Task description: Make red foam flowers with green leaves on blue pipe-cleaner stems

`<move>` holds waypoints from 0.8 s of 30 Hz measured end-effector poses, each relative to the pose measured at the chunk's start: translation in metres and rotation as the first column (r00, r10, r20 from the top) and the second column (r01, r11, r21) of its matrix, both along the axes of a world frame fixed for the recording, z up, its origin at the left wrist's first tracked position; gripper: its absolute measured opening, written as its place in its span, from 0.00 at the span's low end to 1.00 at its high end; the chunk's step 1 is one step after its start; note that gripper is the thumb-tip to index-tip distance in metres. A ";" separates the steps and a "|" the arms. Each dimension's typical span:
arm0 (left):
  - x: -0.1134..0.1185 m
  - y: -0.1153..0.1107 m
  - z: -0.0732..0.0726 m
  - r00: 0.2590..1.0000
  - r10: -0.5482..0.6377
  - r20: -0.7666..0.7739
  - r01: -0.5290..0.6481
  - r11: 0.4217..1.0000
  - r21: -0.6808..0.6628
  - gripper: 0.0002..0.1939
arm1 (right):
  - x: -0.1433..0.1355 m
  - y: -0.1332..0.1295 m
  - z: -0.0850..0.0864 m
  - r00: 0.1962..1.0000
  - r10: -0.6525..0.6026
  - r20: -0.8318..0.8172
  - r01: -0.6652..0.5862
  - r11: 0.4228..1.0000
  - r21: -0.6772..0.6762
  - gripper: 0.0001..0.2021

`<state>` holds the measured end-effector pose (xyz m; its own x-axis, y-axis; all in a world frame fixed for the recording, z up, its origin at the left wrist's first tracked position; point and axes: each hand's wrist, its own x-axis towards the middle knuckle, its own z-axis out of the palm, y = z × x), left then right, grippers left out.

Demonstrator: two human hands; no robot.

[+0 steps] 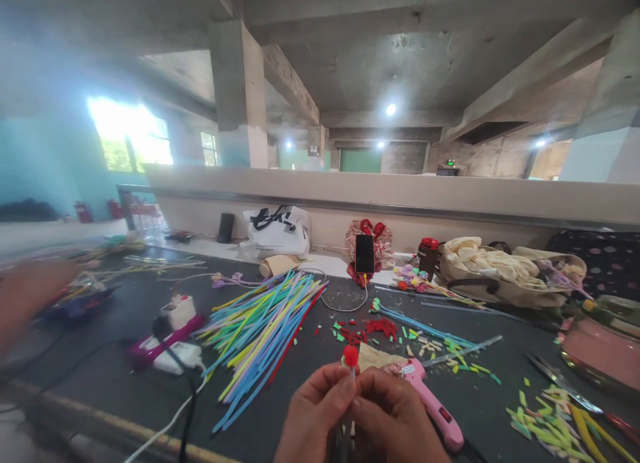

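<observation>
Left hand point(317, 406) and right hand point(395, 409) pinching red-tipped stem point(351, 357), its lower end indistinct

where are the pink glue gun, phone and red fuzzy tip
Pink glue gun point(433, 403): head view, on its handle
Phone point(365, 253): head view, middle of its screen
Red fuzzy tip point(351, 355): head view, its middle

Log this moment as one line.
left hand: pinching red-topped piece | right hand: pinching same piece | beside right hand: pink glue gun | black table: coloured stems left of hands
</observation>
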<state>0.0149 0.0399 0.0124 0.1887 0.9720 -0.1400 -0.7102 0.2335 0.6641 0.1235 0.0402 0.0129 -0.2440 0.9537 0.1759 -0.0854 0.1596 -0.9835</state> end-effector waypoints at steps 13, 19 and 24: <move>0.001 -0.004 0.012 0.999 -0.038 -0.023 0.038 0.999 0.028 0.09 | 0.005 -0.004 0.004 0.992 0.068 -0.104 -0.084 0.984 -0.159 0.18; 0.001 -0.005 0.017 1.000 -0.012 0.010 0.012 1.000 0.028 0.05 | 0.004 -0.004 0.001 0.987 0.071 -0.146 -0.097 0.979 -0.182 0.18; 0.000 -0.001 0.008 0.999 -0.018 -0.050 0.020 0.999 0.032 0.11 | 0.007 -0.003 0.002 0.991 0.050 -0.126 -0.071 0.983 -0.170 0.17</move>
<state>0.0154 0.0385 0.0204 0.2008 0.9725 -0.1182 -0.6721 0.2245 0.7056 0.1304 0.0376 0.0148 -0.2893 0.9564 0.0402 -0.2095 -0.0223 -0.9776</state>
